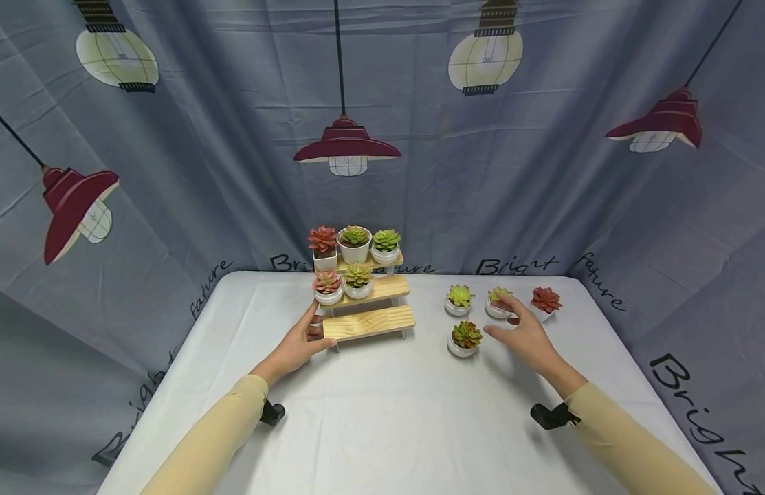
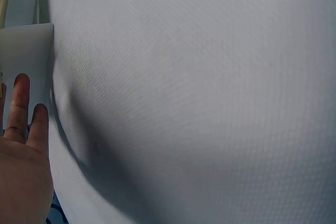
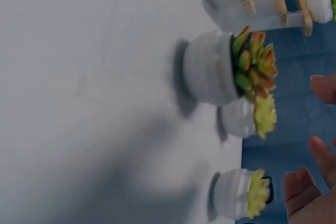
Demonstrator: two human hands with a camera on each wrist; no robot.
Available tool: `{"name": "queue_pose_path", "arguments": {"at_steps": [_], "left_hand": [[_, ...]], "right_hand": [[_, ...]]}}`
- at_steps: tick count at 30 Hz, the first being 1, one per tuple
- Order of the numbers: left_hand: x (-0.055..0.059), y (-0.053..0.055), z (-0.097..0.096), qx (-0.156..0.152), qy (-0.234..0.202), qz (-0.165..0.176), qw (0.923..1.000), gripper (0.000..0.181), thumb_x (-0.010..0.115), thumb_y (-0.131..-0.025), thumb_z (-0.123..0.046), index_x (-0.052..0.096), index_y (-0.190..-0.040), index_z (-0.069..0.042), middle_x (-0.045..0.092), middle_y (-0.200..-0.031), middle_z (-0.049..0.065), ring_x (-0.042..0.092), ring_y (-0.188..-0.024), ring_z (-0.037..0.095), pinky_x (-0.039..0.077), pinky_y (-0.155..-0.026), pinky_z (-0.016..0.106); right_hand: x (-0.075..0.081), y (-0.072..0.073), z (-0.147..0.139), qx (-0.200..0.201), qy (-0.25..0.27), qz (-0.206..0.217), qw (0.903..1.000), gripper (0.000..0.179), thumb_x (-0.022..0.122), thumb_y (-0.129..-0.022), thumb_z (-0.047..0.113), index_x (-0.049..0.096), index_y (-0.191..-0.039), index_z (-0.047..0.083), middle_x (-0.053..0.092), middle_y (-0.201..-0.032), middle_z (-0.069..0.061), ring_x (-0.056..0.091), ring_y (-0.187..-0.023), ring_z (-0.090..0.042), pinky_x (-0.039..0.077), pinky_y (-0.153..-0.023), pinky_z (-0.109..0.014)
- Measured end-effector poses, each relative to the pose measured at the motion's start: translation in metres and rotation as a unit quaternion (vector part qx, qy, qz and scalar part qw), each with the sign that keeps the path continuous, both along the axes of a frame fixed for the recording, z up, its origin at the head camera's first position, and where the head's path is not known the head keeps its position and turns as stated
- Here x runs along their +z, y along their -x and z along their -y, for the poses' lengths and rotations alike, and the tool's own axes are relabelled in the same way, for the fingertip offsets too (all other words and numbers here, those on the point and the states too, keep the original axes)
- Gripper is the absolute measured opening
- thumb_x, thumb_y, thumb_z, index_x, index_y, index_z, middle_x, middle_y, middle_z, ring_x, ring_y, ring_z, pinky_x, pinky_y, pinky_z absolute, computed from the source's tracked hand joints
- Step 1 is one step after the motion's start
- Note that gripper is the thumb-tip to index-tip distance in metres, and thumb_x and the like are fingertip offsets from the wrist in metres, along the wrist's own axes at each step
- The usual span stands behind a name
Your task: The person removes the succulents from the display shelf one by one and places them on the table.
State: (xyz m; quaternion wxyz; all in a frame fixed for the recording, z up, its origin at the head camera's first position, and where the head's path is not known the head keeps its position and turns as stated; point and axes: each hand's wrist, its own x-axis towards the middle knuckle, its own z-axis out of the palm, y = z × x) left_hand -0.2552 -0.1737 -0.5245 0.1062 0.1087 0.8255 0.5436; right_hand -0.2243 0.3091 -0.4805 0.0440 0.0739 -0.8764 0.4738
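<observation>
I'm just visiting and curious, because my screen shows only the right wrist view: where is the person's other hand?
Observer: The left hand is at the left end of the stepped stand, its thumb by the lowest board.

Visitor: What plants stand on the top board?

Observer: Three in a row: a red plant on the left, a green plant in the middle and a second green plant on the right.

Visitor: I see three loose pots away from the stand. Any more?

Observer: Yes, one: another red plant, furthest right of the loose ones in the head view.
</observation>
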Motion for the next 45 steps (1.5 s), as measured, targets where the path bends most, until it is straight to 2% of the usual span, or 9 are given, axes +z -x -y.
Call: {"name": "queue_pose_path", "arguments": {"at_steps": [8, 14, 20, 29, 36, 45], "left_hand": [[0.000, -0.002, 0.000, 0.001, 0.006, 0.000, 1.0000, 0.108, 0.079, -0.094, -0.030, 0.000, -0.167, -0.023, 0.046, -0.149, 0.014, 0.057, -0.114, 0.025, 0.047, -0.101, 0.049], [-0.002, -0.001, 0.001, 0.002, -0.002, 0.004, 1.0000, 0.108, 0.080, -0.093, -0.030, 0.001, -0.167, -0.023, 0.046, -0.148, 0.014, 0.057, -0.114, 0.024, 0.047, -0.102, 0.048], [-0.002, -0.001, 0.002, 0.003, -0.005, 0.006, 1.0000, 0.109, 0.080, -0.092, -0.031, 0.001, -0.167, -0.025, 0.046, -0.149, 0.014, 0.057, -0.114, 0.025, 0.047, -0.101, 0.049], [-0.001, -0.001, 0.002, 0.001, -0.008, 0.005, 1.0000, 0.108, 0.080, -0.093, -0.031, 0.001, -0.167, -0.023, 0.045, -0.149, 0.015, 0.057, -0.114, 0.025, 0.048, -0.100, 0.049], [0.001, -0.002, 0.001, 0.001, -0.001, 0.003, 1.0000, 0.109, 0.080, -0.093, -0.031, 0.000, -0.167, -0.024, 0.045, -0.148, 0.014, 0.057, -0.115, 0.025, 0.047, -0.102, 0.049], [0.003, -0.002, 0.002, -0.001, 0.002, 0.004, 1.0000, 0.109, 0.080, -0.092, -0.033, 0.000, -0.166, -0.027, 0.044, -0.150, 0.014, 0.057, -0.118, 0.026, 0.046, -0.104, 0.050]], "right_hand": [[0.017, 0.003, 0.032, 0.006, 0.028, -0.009, 0.9995, 0.087, 0.082, -0.090, 0.035, 0.035, -0.160, 0.014, 0.050, -0.150, -0.015, 0.038, -0.142, -0.036, 0.032, -0.112, -0.059], [0.026, 0.008, 0.061, 0.021, 0.062, -0.016, 0.9977, 0.081, 0.080, -0.092, 0.028, 0.037, -0.159, 0.014, 0.051, -0.150, -0.013, 0.038, -0.141, -0.035, 0.032, -0.111, -0.056], [0.031, 0.015, 0.089, 0.034, 0.079, -0.022, 0.9961, 0.078, 0.081, -0.092, 0.029, 0.041, -0.157, 0.015, 0.051, -0.150, -0.009, 0.039, -0.141, -0.035, 0.031, -0.112, -0.059], [0.032, 0.027, 0.123, 0.069, 0.083, -0.039, 0.9934, 0.070, 0.080, -0.093, 0.027, 0.047, -0.154, 0.014, 0.052, -0.149, -0.010, 0.041, -0.140, -0.032, 0.033, -0.112, -0.055], [0.033, 0.033, 0.140, 0.073, 0.071, -0.027, 0.9944, 0.067, 0.079, -0.093, 0.029, 0.050, -0.152, 0.013, 0.054, -0.145, -0.007, 0.045, -0.137, -0.027, 0.035, -0.112, -0.047], [0.033, 0.040, 0.159, 0.071, 0.065, -0.011, 0.9953, 0.073, 0.081, -0.090, 0.040, 0.052, -0.151, 0.012, 0.054, -0.144, -0.005, 0.035, -0.141, -0.029, 0.032, -0.114, -0.055]]}}
